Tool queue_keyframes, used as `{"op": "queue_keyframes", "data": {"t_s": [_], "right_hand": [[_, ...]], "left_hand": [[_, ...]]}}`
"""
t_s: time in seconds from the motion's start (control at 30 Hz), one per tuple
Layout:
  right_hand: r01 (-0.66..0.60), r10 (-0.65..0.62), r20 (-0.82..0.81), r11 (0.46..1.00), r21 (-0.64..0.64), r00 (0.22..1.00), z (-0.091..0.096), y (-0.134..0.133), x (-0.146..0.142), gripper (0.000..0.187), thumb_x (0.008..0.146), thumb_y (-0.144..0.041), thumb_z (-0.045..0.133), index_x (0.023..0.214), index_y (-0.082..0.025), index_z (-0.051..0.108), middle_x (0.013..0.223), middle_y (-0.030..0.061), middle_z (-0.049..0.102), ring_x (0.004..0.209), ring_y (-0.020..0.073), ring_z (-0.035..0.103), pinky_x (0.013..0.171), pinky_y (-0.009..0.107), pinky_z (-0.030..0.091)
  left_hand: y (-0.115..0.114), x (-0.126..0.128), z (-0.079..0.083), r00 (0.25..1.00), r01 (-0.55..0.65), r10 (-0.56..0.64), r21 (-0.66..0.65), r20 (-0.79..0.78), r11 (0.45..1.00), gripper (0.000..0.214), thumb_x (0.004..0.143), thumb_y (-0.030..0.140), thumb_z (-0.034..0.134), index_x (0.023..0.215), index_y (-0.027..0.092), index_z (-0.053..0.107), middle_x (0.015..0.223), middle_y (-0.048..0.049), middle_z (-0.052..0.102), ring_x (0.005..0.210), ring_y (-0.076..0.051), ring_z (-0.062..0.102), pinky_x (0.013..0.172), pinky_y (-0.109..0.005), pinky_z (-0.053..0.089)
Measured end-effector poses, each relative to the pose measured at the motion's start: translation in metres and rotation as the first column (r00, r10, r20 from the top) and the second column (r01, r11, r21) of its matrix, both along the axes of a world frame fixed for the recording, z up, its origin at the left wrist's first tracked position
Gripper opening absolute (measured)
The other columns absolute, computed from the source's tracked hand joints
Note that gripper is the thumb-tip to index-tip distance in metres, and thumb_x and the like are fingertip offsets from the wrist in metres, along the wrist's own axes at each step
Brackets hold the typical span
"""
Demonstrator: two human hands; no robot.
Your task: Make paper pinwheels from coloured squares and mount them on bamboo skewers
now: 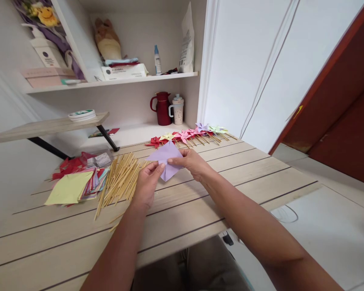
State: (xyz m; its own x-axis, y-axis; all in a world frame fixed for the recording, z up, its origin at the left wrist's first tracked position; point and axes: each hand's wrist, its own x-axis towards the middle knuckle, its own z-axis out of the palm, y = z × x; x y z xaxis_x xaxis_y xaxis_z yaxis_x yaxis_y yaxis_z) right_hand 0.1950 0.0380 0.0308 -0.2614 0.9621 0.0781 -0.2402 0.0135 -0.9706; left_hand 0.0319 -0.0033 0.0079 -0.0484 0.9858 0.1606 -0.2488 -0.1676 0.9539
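A purple paper square with crease or cut lines toward its centre is held up above the table between both hands. My left hand pinches its lower left part, the thumb on the near face. My right hand grips the right side, its thumb pointing in toward the middle. The fingers behind the paper are partly hidden. Left of my left hand lies a heap of thin wooden sticks. Beyond the paper, several finished paper pinwheels on sticks lie in a row.
A stack of coloured paper squares, yellow on top, and a red plastic wrapper lie at the left. A small raised shelf stands behind them. A red jug and a lidded cup stand at the back. The table's front edge is near my lap.
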Motion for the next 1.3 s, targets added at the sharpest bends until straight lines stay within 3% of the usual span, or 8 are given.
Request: {"op": "queue_keyframes", "data": {"t_s": [0.23,0.63,0.83,0.97,1.3], "right_hand": [[-0.021,0.021,0.008,1.000,-0.004,1.000,0.0017,-0.0028,-0.0006,0.031,0.052,-0.031,0.091,0.075,-0.015,0.079,0.071,0.0017,0.073,0.067,0.0152,0.061,0.069,0.029,0.045],[-0.017,0.016,0.040,1.000,0.015,0.999,0.0013,-0.0025,-0.0011,0.049,0.067,-0.064,0.081,0.064,-0.018,0.066,0.061,-0.0005,0.063,0.057,0.0127,0.052,0.059,0.027,0.038],[-0.051,0.049,0.062,0.998,0.036,0.997,0.0022,-0.0050,-0.0006,0.037,0.060,-0.046,0.089,0.078,-0.018,0.076,0.072,0.0018,0.072,0.065,0.0149,0.059,0.064,0.028,0.043],[0.005,-0.006,0.074,1.000,0.015,0.997,0.0019,-0.0044,-0.0014,0.031,0.058,-0.037,0.089,0.077,-0.015,0.076,0.073,0.0035,0.073,0.066,0.0164,0.061,0.064,0.029,0.045],[0.007,-0.013,0.088,0.998,0.065,0.996,-0.0022,-0.0018,-0.0003,0.032,0.062,-0.038,0.087,0.080,-0.013,0.077,0.076,0.0057,0.075,0.068,0.0168,0.062,0.065,0.029,0.047]], "left_hand": [[0.0017,-0.0020,-0.0027,0.998,-0.029,0.027,-0.022,-0.050,0.999,0.034,0.066,0.043,0.088,0.086,0.017,0.078,0.086,-0.0046,0.075,0.078,-0.016,0.064,0.077,-0.029,0.049],[0.0030,-0.0034,-0.0046,0.996,-0.060,0.058,-0.036,-0.063,0.998,0.031,0.065,0.041,0.088,0.082,0.017,0.077,0.080,-0.0023,0.072,0.072,-0.014,0.060,0.072,-0.026,0.046],[0.0031,-0.0032,-0.0044,0.996,-0.060,0.056,-0.050,-0.068,0.997,0.033,0.066,0.041,0.087,0.086,0.017,0.078,0.081,-0.0035,0.074,0.074,-0.016,0.062,0.072,-0.027,0.047],[0.0014,-0.0019,-0.0038,0.994,-0.061,0.058,-0.029,-0.091,0.998,0.030,0.066,0.041,0.087,0.081,0.017,0.077,0.078,-0.0026,0.072,0.072,-0.015,0.061,0.070,-0.027,0.046],[-0.0008,0.0006,-0.0015,0.999,-0.029,0.031,-0.041,0.035,0.999,0.036,0.064,0.043,0.090,0.085,0.017,0.078,0.084,-0.0038,0.074,0.076,-0.015,0.063,0.073,-0.027,0.048]]}}
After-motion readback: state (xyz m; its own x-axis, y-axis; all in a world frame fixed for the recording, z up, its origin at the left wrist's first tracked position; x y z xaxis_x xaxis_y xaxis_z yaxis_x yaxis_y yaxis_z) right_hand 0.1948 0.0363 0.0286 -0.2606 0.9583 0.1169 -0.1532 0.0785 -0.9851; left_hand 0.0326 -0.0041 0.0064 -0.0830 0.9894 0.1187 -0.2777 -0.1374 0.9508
